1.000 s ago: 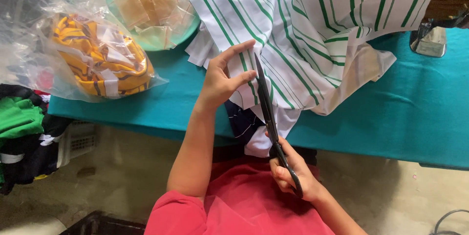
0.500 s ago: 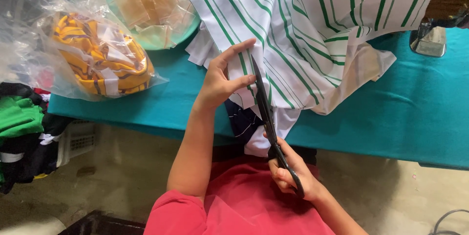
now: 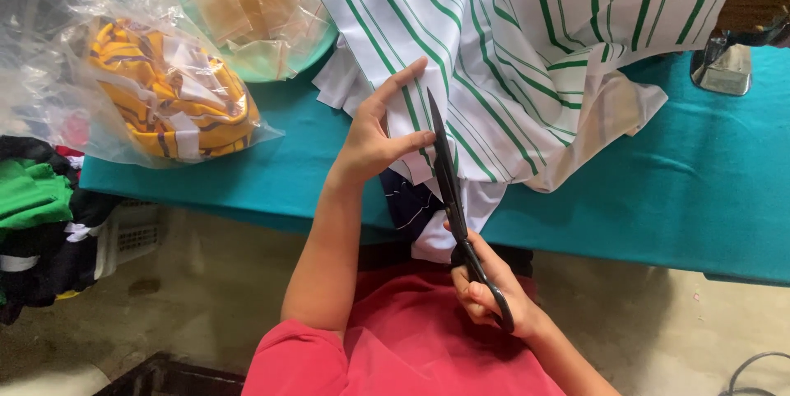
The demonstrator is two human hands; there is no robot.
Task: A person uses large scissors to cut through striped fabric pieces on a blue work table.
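Observation:
A white fabric with green stripes (image 3: 527,59) lies on the teal table (image 3: 708,199) and hangs over its near edge. My left hand (image 3: 374,137) pinches the fabric's edge, index finger stretched along it. My right hand (image 3: 485,285) grips the handles of long black scissors (image 3: 451,190). Their blades point up along the fabric edge, right beside my left fingers. A dark patterned cloth (image 3: 409,203) hangs under the white fabric.
A clear plastic bag with yellow striped cloth (image 3: 169,96) lies at the left of the table. Behind it is a green bowl (image 3: 317,34) with bagged pale pieces. Green and black clothes (image 3: 33,199) are stacked at far left. A metal object (image 3: 724,67) stands at the right.
The scissors have slid slightly further up along the fabric edge. My left hand keeps its hold on the fabric in the same place.

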